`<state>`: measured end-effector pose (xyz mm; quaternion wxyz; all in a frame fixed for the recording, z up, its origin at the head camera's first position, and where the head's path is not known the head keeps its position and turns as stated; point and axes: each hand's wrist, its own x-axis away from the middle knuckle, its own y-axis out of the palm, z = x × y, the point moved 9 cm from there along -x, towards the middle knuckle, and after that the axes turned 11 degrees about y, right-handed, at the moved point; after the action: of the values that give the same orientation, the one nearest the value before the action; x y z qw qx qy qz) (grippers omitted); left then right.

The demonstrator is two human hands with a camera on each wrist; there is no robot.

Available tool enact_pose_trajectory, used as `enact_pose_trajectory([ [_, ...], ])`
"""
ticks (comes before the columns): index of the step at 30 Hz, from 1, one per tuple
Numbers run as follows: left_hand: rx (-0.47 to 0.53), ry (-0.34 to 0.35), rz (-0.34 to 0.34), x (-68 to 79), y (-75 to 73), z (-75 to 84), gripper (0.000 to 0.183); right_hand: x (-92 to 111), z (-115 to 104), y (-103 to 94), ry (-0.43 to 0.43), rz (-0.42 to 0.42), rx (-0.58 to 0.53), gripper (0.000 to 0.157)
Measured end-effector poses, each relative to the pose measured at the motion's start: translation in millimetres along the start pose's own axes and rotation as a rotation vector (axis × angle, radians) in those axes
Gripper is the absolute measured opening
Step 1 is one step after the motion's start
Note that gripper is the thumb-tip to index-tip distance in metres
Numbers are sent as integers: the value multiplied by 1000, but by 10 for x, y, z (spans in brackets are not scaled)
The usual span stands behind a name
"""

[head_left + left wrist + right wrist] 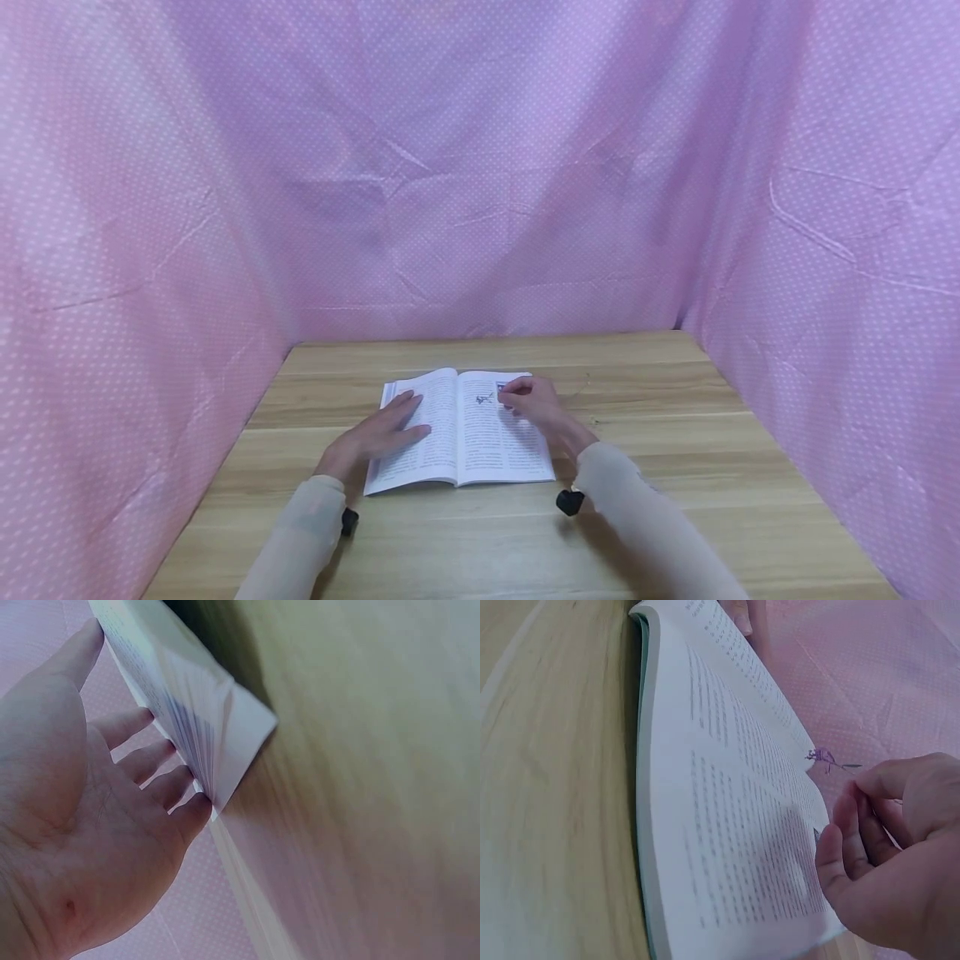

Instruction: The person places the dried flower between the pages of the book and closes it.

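Observation:
An open book (480, 467) with printed pages lies on the wooden table. My left hand (382, 429) rests on the left page, fingers spread and fairly straight; in the left wrist view the fingertips of the left hand (97, 802) touch the page edge. Over the upper right page, my right hand (534, 402) pinches a small purple flower sprig (823, 756) by its thin stem between thumb and forefinger. The sprig's head (482, 399) points left, toward the book's spine. Part of the right page is covered by that hand.
The wooden table (637, 533) extends around the book. Pink dotted cloth (480, 208) hangs behind and on both sides of it. A small thin bit of something (595, 421) lies right of the book. Dark wrist devices (570, 502) sit below the cuffs.

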<state>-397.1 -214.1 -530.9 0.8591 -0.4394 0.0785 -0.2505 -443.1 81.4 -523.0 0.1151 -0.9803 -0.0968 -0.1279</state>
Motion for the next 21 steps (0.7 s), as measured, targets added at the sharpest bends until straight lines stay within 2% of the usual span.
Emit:
enact_pose_trajectory([
  [5, 4, 5, 8, 0, 0, 1, 90, -51, -18, 87, -22, 68, 16, 14],
  [10, 3, 15, 5, -9, 11, 11, 89, -41, -48, 104, -79, 137, 134, 9],
  [17, -2, 18, 13, -2, -3, -2, 89, -20, -54, 135, -130, 163, 293, 5],
  [21, 1, 11, 13, 1, -8, -6, 89, -133, 17, 125, -156, 166, 357, 6],
])
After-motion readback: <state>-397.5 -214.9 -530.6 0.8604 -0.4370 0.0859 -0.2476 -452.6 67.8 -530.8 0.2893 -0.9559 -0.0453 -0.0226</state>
